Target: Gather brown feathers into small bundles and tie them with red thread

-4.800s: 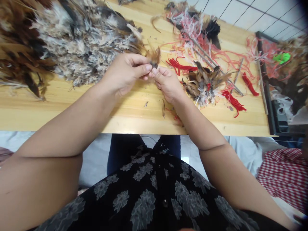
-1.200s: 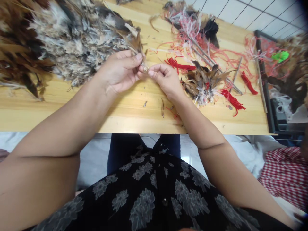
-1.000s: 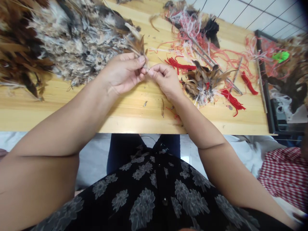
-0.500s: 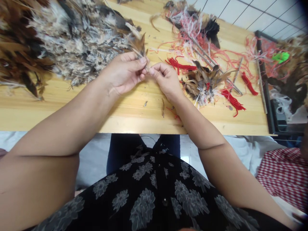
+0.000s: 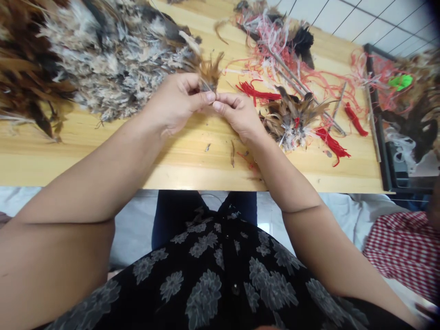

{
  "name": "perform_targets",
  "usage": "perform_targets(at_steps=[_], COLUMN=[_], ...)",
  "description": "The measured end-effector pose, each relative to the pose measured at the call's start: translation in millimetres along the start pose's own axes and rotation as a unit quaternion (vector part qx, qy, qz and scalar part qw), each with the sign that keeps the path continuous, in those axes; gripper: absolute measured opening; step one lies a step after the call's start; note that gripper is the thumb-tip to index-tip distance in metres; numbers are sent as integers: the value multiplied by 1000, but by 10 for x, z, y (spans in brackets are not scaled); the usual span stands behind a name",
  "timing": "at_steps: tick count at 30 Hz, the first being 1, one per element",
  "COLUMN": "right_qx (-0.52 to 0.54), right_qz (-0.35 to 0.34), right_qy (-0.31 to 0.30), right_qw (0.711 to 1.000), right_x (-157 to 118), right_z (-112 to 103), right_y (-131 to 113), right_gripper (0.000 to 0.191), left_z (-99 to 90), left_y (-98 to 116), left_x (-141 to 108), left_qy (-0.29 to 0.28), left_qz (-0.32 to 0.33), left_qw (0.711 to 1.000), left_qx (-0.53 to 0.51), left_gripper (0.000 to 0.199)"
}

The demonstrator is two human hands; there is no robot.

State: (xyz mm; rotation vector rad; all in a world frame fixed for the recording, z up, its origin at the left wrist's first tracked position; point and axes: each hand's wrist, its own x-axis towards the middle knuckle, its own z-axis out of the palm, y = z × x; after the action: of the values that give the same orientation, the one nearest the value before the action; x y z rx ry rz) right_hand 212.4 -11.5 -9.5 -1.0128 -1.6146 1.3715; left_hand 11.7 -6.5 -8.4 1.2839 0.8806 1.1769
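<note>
A small brown feather (image 5: 211, 71) with a fluffy base, perhaps more than one, stands up from between my fingertips. My left hand (image 5: 184, 98) is closed in a pinch on it, thumb on top. Fingertips of my right hand (image 5: 239, 112) meet the left thumb at the feather's lower end and are pinched there too. The quill end is hidden by the fingers. To the left of my left hand lies a big heap of grey-white fluffy feathers (image 5: 120, 68). Close by my right hand rests a bundle of brown feathers (image 5: 292, 114) with white bases and a red bit.
Red yarn tassels (image 5: 335, 144), pink plastic strings (image 5: 271, 36) and thin sticks (image 5: 302, 87) spread over the right side of the wooden table (image 5: 192, 169). A dark-framed tray (image 5: 380, 137) stands at its right end. Long brown feathers (image 5: 24, 78) lie far left.
The feather has shifted slightly right and its tip is fanned out more. My left thumb has moved right, against my right fingertips. My right hand has barely moved.
</note>
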Motion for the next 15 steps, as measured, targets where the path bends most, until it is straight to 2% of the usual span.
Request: perform_targets(at_steps=[6, 11, 15], right_qx=[-20, -5, 2], right_qz=[31, 54, 64], right_qy=[23, 41, 26], right_qw=[999, 998, 998], right_x=[-9, 14, -14], right_z=[45, -18, -1], right_y=[-48, 30, -16], right_gripper=[65, 68, 71], left_z=[79, 77, 92], left_y=[117, 134, 87], left_x=[-64, -42, -30], left_qy=[-41, -50, -39], left_qz=[-12, -21, -13], left_qw=[998, 996, 997], left_qx=[-48, -76, -64], left_gripper=[69, 52, 45])
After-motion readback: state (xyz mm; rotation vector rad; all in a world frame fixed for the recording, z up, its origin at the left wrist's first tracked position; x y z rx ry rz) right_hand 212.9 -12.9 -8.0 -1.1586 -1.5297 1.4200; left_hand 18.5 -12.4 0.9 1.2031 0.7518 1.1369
